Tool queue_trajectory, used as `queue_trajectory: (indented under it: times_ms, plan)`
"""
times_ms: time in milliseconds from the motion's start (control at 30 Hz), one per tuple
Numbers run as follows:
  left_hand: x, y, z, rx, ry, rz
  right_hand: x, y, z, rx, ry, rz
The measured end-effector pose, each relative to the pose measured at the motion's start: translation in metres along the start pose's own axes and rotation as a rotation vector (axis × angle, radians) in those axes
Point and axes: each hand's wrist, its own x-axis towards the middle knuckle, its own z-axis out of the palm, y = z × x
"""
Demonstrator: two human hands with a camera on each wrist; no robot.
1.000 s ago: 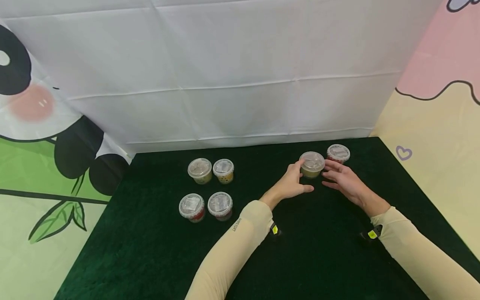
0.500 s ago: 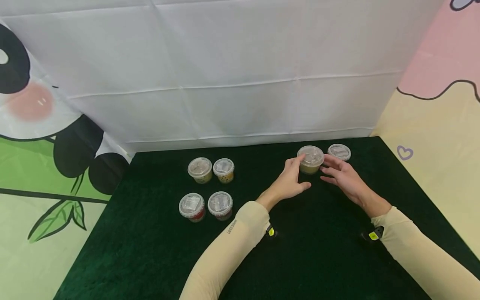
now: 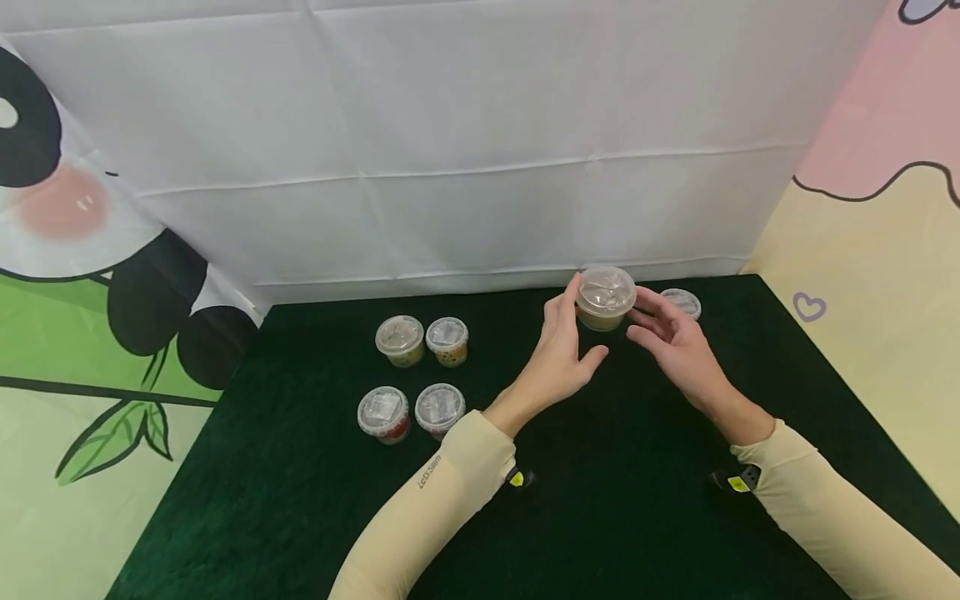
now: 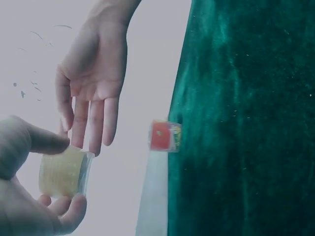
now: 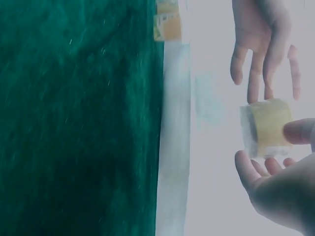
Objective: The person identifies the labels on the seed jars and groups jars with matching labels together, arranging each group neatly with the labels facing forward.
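Between my two hands is a round lidded plastic tub [image 3: 603, 304] with pale yellow-green contents. It hangs above the table near the back edge. My left hand [image 3: 551, 354] holds its left side with the fingers, the thumb standing away below it in the head view. On its other side, the fingers of my right hand [image 3: 678, 346] hold the tub. In the left wrist view the tub [image 4: 64, 172] lies between the left thumb and fingers, with the right fingertips reaching its upper side. The right wrist view shows the tub [image 5: 270, 128] beside the right thumb.
Behind my right hand stands another lidded tub [image 3: 682, 303], red in the left wrist view. Several similar tubs stand in two rows at left, including a yellow one [image 3: 447, 342] and a red one [image 3: 385, 414]. White cloth [image 3: 480, 208] rises behind the dark green table cover [image 3: 300, 517].
The yellow-green tub has risen and shifted left between my hands. Both hands have moved with it, and the right thumb has come closer to the tub. The other tubs stay put.
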Motion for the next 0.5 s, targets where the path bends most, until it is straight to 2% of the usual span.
queue_trajectory:
  times_ms: [267, 500]
  plan:
    - [-0.006, 0.002, -0.019, 0.033, 0.160, 0.103, 0.004, -0.010, 0.022, -0.008, 0.024, -0.136]
    - [-0.014, 0.002, -0.036, 0.032, 0.207, 0.140, 0.007, -0.017, 0.034, 0.054, 0.012, -0.166]
